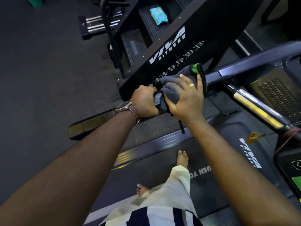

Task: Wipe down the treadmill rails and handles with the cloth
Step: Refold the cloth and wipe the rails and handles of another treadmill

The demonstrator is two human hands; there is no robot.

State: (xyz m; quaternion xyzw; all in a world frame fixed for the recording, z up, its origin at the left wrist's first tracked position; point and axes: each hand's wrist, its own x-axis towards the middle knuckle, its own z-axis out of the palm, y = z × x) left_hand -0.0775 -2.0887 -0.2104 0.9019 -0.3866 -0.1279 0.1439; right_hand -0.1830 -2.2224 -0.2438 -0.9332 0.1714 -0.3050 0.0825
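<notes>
A dark treadmill side rail (pixel 231 71) runs from the centre toward the upper right. My left hand (pixel 144 101) grips the near end of this rail, fingers curled round it. Right beside it my right hand (pixel 185 97) presses a grey cloth (pixel 172 86) with a green and black edge onto the rail, fingers wrapped over the bunched fabric. A loose strip of the cloth hangs below my right palm. A front handle bar (pixel 255 106) with a chrome and yellow section slants at right.
A black stair-climber machine (pixel 167 46) marked VIVA FITNESS stands just beyond the rail, with a blue packet (pixel 158 15) on one step. The treadmill belt (pixel 162 173) lies under my bare feet. The console (pixel 291 168) is at far right, an orange safety clip (pixel 251 137) beside it.
</notes>
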